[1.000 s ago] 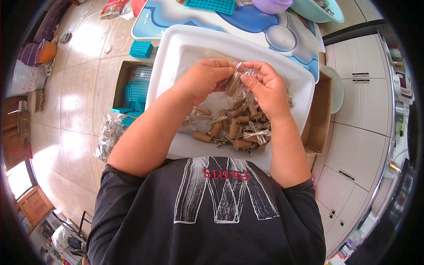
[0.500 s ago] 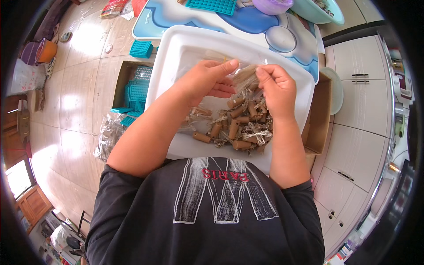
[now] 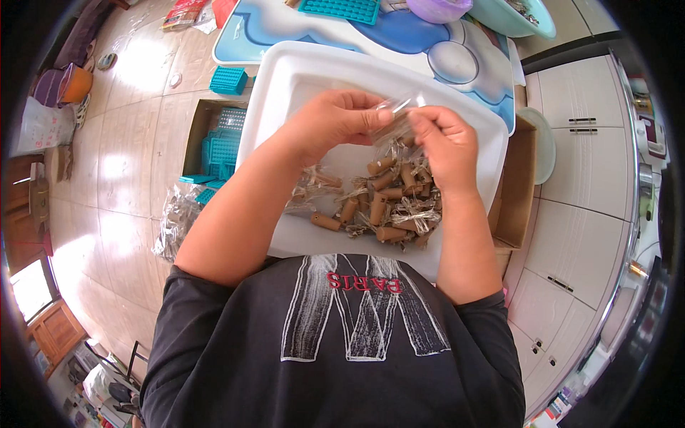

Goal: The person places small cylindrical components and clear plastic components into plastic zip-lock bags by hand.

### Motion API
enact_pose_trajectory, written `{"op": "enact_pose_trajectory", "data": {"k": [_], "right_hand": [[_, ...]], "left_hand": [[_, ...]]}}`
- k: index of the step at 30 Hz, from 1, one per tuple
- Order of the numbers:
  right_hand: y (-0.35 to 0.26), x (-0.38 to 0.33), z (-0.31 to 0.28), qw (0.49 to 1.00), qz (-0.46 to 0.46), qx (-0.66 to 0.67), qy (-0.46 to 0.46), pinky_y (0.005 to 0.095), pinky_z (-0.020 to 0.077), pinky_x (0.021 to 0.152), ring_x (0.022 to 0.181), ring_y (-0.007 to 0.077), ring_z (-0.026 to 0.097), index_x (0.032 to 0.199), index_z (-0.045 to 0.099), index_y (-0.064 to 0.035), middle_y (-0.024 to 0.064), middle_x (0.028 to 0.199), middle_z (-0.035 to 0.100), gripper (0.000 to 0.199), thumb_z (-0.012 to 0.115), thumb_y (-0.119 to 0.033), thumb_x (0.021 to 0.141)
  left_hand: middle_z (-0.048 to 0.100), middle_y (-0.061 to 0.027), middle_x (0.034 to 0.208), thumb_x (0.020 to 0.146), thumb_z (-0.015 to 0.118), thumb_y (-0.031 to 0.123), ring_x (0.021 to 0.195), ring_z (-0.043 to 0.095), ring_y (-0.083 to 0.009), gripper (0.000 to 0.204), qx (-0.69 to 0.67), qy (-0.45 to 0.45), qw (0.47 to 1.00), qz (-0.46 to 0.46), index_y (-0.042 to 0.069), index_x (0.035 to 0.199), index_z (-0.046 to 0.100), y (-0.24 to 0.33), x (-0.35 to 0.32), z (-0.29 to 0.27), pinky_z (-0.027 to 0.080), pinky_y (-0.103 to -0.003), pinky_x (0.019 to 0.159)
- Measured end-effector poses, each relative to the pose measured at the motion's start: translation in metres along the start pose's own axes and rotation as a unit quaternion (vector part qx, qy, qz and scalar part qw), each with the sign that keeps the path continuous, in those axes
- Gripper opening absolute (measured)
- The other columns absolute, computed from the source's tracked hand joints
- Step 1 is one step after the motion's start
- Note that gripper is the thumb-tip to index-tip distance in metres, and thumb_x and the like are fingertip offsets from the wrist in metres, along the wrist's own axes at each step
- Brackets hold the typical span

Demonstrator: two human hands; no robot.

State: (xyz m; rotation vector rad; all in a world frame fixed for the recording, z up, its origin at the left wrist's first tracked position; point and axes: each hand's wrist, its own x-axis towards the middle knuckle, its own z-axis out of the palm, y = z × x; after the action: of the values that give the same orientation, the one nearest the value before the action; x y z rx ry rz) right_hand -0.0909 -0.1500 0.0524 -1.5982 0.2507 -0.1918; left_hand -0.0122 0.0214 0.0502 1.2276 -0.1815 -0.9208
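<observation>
Over a white plastic tub [image 3: 270, 93], my two hands hold a small clear plastic bag [image 3: 405, 103] between them. My left hand [image 3: 346, 118] pinches the bag's left side between thumb and fingers. On the other side, my right hand [image 3: 448, 139] has its thumb and forefinger closed at the bag's edge. Whatever is inside the bag is hard to make out. Below the hands lies a pile of brown cork-like cylinders [image 3: 378, 207] with bundles of thin silvery wire [image 3: 417, 214] tangled among them. More clear bags [image 3: 310, 187] lie partly behind my left forearm.
A cardboard box of teal plastic trays [image 3: 222, 146] stands left of the tub, near a clear bag of silvery pieces [image 3: 178, 221]. Beyond is a blue-and-white table [image 3: 314, 30] with a purple bowl [image 3: 439, 8] and a pale green basin [image 3: 510, 21]. White cabinets [image 3: 578, 171] line the right.
My left hand has moved slightly right, and its fingers have closed from spread to pinching the bag. The bag is now stretched between both hands, raised a little. The pile is unchanged.
</observation>
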Motion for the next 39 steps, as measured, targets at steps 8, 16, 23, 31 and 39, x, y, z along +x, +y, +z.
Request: {"op": "enact_pose_trajectory", "data": {"k": [8, 16, 23, 31, 39], "right_hand": [[0.005, 0.0, 0.005, 0.998, -0.001, -0.007, -0.065, 0.0169, 0.0382, 0.057, 0.064, 0.0021, 0.046, 0.095, 0.061, -0.0015, -0.0033, 0.072, 0.056, 0.017, 0.065, -0.004, 0.079], [0.0, 0.001, 0.002, 0.997, 0.014, 0.004, -0.074, 0.0165, 0.0382, 0.056, 0.062, 0.0021, 0.046, 0.091, 0.061, -0.0013, -0.0037, 0.071, 0.056, 0.012, 0.063, -0.007, 0.081], [-0.004, 0.006, 0.006, 0.992, 0.002, 0.118, 0.034, 0.015, 0.0272, 0.044, 0.052, 0.0017, 0.039, 0.087, 0.06, -0.0006, -0.0047, 0.062, 0.05, 0.017, 0.062, -0.017, 0.083], [0.005, 0.003, 0.008, 0.995, 0.065, 0.068, -0.017, 0.0158, 0.0325, 0.05, 0.055, 0.0021, 0.041, 0.086, 0.06, 0.0006, -0.0045, 0.064, 0.051, 0.016, 0.061, -0.016, 0.084], [0.004, 0.003, 0.002, 0.998, 0.035, 0.035, -0.04, 0.0165, 0.0335, 0.049, 0.054, 0.0025, 0.042, 0.09, 0.061, 0.0011, -0.0042, 0.064, 0.051, 0.018, 0.056, -0.016, 0.087]], "left_hand": [[0.061, 0.0, 0.078, 0.076, 0.07, 0.025, 0.072, 0.054, -0.0085, 0.026, -0.02, 0.004, 1.0, -0.005, 0.005, 0.09, 0.062, -0.007, 0.0, -0.005, 0.043, -0.024, 0.068], [0.06, 0.0009, 0.077, 0.083, 0.062, 0.02, 0.065, 0.054, -0.0056, 0.014, -0.077, 0.037, 0.996, -0.025, 0.007, 0.087, 0.06, -0.002, -0.001, 0.003, 0.041, -0.02, 0.059], [0.06, 0.0001, 0.08, 0.086, 0.058, 0.018, 0.07, 0.056, -0.0068, 0.013, -0.075, 0.049, 0.996, 0.022, 0.006, 0.09, 0.059, -0.014, 0.006, -0.005, 0.042, -0.021, 0.061], [0.06, -0.0012, 0.08, 0.085, 0.058, 0.014, 0.07, 0.055, -0.0075, 0.012, -0.056, 0.07, 0.994, 0.06, 0.004, 0.09, 0.059, -0.014, 0.005, 0.005, 0.042, -0.022, 0.06], [0.062, -0.0028, 0.079, 0.083, 0.06, 0.013, 0.068, 0.054, -0.0067, 0.016, -0.022, 0.102, 0.989, 0.104, 0.0, 0.094, 0.062, -0.011, 0.002, 0.013, 0.042, -0.02, 0.058]]}}
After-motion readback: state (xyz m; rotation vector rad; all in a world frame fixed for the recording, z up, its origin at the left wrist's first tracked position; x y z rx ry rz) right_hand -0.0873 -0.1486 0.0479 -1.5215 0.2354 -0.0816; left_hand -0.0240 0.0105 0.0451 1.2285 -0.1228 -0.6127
